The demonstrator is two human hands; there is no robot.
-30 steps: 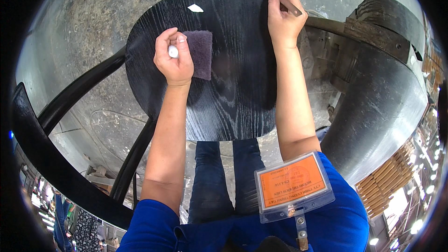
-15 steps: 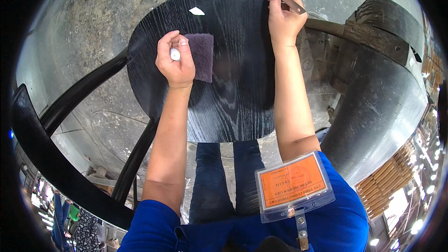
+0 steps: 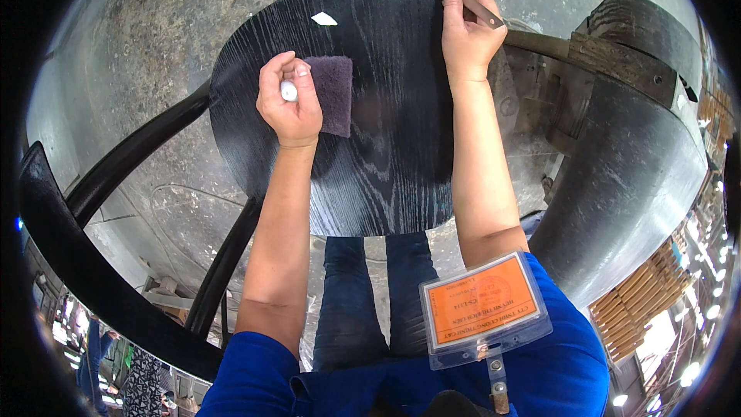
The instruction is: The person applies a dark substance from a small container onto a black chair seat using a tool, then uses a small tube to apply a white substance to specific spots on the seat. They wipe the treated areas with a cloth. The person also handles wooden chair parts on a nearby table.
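Note:
A black chair seat [image 3: 394, 162] with visible wood grain lies below my hands. My left hand [image 3: 293, 117] is closed round a white rod-like thing [image 3: 289, 91], of which only the rounded end shows. It rests over the left part of the seat, beside a dark purple scouring pad [image 3: 338, 96]. At the seat's far right edge, my right hand [image 3: 472, 45] grips a narrow flat metal blade [image 3: 486, 15]. The blade's dark tip meets the seat's rim. A small white angular scrap [image 3: 324, 19] lies on the far part of the seat.
The chair's curved black backrest [image 3: 93, 278] and its supports [image 3: 139, 143] stand on the left. A big dark rounded metal body [image 3: 625, 154] with a wooden bar [image 3: 617, 66] is on the right. Stacked wooden pieces [image 3: 641, 286] sit at lower right. An orange badge [image 3: 486, 309] hangs from my blue shirt.
My right hand and the blade have shifted very slightly toward me and left along the seat's edge. My left hand, the pad and the scrap stay where they were on the seat.

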